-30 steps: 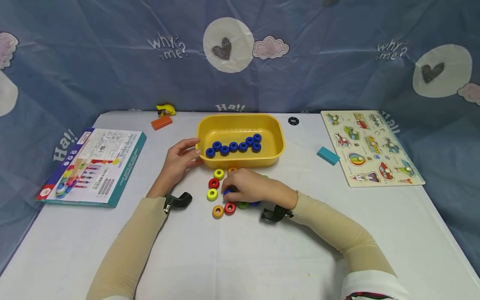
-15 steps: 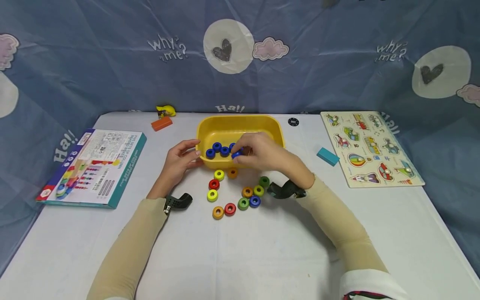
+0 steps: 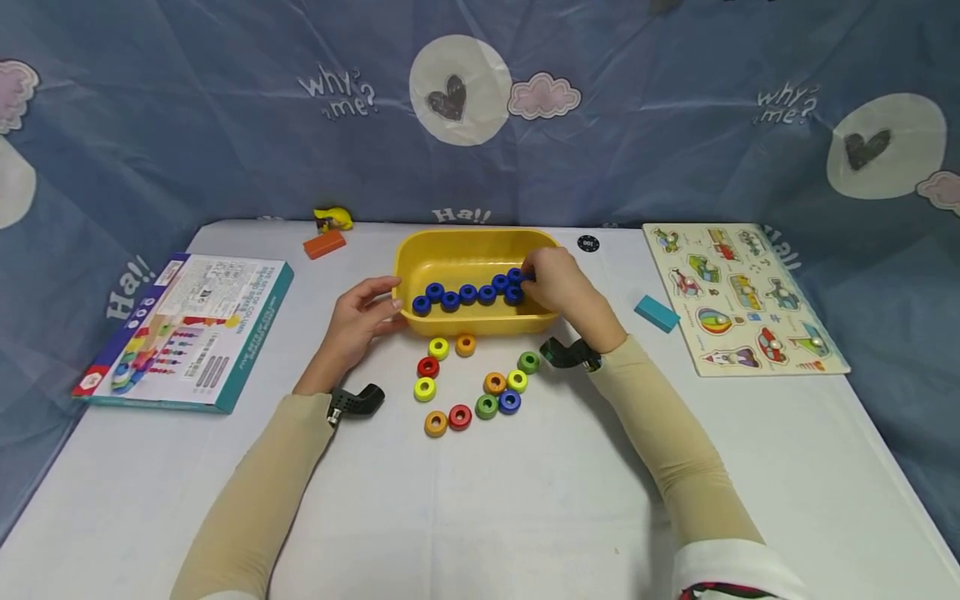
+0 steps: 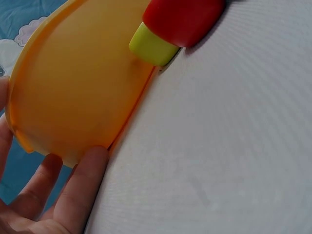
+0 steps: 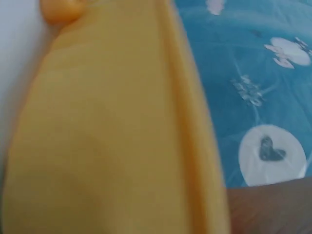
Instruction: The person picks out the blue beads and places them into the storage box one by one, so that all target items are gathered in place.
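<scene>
In the head view, several blue ring beads (image 3: 468,293) lie in a line inside the yellow plastic tub (image 3: 480,325). My right hand (image 3: 564,287) reaches into the tub's right end. Its fingers pinch a blue ring bead (image 3: 530,276), mostly covered by the fingertips, beside the last beads of the line. The left hand (image 3: 360,317) rests against the tub's left end; in the left wrist view its extended fingers (image 4: 80,187) touch the outer wall. Only the tub's blurred wall (image 5: 107,126) and part of the hand show in the right wrist view.
Yellow, red (image 3: 460,417), orange, green and blue (image 3: 509,402) ring beads lie in front of the tub. A toy box (image 3: 187,333) lies left, a picture puzzle board (image 3: 746,296) right. Orange (image 3: 325,244) and teal (image 3: 657,313) blocks and a black chip (image 3: 588,243) are near the tub.
My right hand has picked up a blue ring bead from the table, carried it over the tub's front wall and moved to its right end. The left hand has stayed in place.
</scene>
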`<state>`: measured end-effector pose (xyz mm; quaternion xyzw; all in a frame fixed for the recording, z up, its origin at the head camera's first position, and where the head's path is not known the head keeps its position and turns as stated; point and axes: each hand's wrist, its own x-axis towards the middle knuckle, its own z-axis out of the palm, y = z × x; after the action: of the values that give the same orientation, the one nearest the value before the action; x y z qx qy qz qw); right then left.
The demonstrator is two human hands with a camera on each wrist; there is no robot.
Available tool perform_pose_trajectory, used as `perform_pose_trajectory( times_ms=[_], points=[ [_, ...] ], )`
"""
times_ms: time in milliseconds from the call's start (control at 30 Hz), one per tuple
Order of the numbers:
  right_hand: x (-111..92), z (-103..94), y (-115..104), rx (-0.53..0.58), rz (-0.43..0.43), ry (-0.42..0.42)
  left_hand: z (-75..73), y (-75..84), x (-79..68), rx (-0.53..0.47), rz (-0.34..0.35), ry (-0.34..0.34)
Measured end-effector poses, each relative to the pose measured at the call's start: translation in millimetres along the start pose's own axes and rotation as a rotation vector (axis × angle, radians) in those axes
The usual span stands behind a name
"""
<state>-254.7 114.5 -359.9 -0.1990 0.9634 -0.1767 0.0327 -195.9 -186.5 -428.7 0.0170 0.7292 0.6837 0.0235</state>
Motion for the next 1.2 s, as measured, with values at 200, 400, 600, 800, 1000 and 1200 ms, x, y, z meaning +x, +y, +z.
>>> perform_pose_trajectory(
  times_ms=[200, 400, 600, 800, 1000, 1200],
  points=[
    [0.9, 7.5, -3.9, -0.086, 0.035, -0.012, 0.7, 0.7, 0.8, 0.002, -0.01, 0.004],
    [1.3, 10.8, -4.7, -0.096, 0.041, 0.048, 0.9, 0.7, 0.9, -0.006, -0.011, 0.011],
    [2.4, 12.7, -3.1, -0.097, 0.031, 0.062, 1.8, 2.8, 0.0, -0.016, -0.018, 0.011],
    [3.3, 12.6, 1.2, -0.059, 0.007, 0.016, 1.8, 2.6, 0.9, 0.008, -0.013, 0.002],
    [3.6, 12.0, 1.1, -0.028, -0.008, 0.014, 1.6, 2.6, 1.8, 0.01, -0.005, 0.004],
    [1.5, 8.7, 1.7, -0.003, -0.019, 0.009, 1.5, 1.0, 0.5, 0.001, -0.015, 0.003]
  ],
)
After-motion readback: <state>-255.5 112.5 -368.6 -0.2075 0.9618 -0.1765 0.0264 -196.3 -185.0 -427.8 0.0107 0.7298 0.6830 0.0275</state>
